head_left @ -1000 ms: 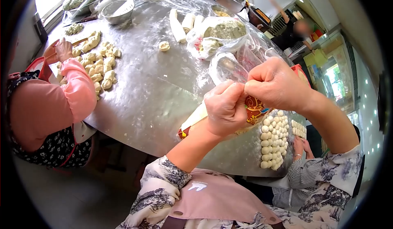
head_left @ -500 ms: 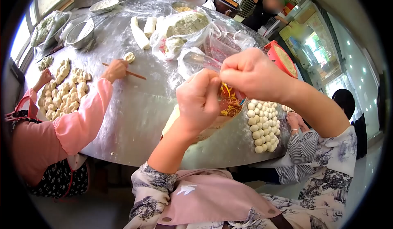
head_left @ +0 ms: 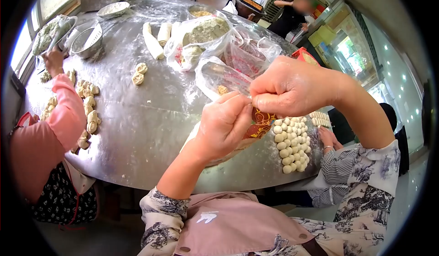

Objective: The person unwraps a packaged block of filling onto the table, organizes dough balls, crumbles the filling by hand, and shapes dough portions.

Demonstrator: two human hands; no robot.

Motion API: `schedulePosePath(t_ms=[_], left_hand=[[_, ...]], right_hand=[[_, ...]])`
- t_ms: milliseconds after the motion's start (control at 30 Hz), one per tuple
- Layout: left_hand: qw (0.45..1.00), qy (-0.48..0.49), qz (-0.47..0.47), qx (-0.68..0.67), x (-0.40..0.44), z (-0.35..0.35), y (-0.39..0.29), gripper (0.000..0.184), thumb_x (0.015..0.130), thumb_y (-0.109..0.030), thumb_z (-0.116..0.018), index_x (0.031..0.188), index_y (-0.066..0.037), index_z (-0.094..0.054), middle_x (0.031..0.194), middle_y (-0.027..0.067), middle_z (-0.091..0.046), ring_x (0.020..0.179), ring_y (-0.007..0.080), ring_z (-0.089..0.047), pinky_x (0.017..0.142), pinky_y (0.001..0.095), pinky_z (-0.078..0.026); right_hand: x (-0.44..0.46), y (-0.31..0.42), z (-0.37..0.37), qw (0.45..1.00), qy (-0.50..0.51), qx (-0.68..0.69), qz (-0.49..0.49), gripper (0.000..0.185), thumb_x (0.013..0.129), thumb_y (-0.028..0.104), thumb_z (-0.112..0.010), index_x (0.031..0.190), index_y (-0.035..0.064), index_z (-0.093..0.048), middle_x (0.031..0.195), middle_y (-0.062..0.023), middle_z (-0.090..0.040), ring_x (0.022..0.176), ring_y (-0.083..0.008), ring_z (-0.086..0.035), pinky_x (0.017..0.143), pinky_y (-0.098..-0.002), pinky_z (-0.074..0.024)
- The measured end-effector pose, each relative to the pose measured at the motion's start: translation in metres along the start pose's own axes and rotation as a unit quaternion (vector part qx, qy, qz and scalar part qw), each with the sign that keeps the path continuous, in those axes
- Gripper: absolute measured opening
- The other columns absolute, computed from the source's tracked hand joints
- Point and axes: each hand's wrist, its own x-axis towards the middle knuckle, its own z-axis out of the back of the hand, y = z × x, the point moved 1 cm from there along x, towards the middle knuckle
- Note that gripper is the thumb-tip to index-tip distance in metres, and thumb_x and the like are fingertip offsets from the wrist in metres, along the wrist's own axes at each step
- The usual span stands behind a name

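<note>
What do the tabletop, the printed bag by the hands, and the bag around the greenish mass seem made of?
Tabletop: metal, likely stainless steel; dull grey sheen, blurred reflections.
Printed bag: probably plastic film, smooth and shiny under red-and-gold print; partly hidden, so unsure.
Clear bag around the greenish mass: thin glossy plastic; see-through, crinkled highlights.

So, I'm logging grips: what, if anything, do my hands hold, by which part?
Left hand and right hand pinch a printed plastic bag, apparently by its top edge.
</note>
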Motion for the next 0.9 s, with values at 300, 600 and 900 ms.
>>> schedulePosePath(t_ms=[300, 600, 900], left_hand=[[1.000, 0.030, -0.006, 0.007, -0.002, 0.000, -0.002, 0.007, 0.085, -0.001, -0.058, 0.078, -0.001, -0.055, 0.068, 0.0162, -0.052, 0.062, 0.0354, -0.054, 0.056, 0.0412, -0.043], [0.999, -0.018, -0.033, 0.035, -0.006, -0.012, -0.002, 0.010, 0.083, -0.004, -0.061, 0.076, -0.003, -0.053, 0.068, 0.0139, -0.052, 0.061, 0.0336, -0.054, 0.054, 0.0410, -0.044], [0.993, -0.039, -0.060, 0.093, -0.006, -0.026, 0.009, 0.012, 0.076, -0.004, -0.064, 0.074, -0.005, -0.053, 0.063, 0.0105, -0.050, 0.058, 0.0306, -0.053, 0.051, 0.0407, -0.044]], right_hand=[[0.006, 0.012, 0.002, 0.991, 0.093, -0.053, -0.077, 0.033, 0.081, 0.021, -0.049, 0.065, -0.0063, -0.056, 0.056, -0.0199, -0.049, 0.050, -0.0276, -0.044, 0.053, -0.0400, -0.0410], [-0.002, 0.008, -0.015, 0.995, 0.009, 0.008, -0.095, 0.028, 0.078, 0.018, -0.052, 0.063, -0.0043, -0.056, 0.053, -0.0177, -0.047, 0.048, -0.0214, -0.042, 0.050, -0.0365, -0.0395], [-0.010, -0.006, -0.043, 0.946, -0.133, 0.201, -0.218, 0.033, 0.082, 0.020, -0.057, 0.057, -0.0011, -0.061, 0.052, -0.0043, -0.053, 0.048, -0.0113, -0.045, 0.046, -0.0300, -0.0393]])
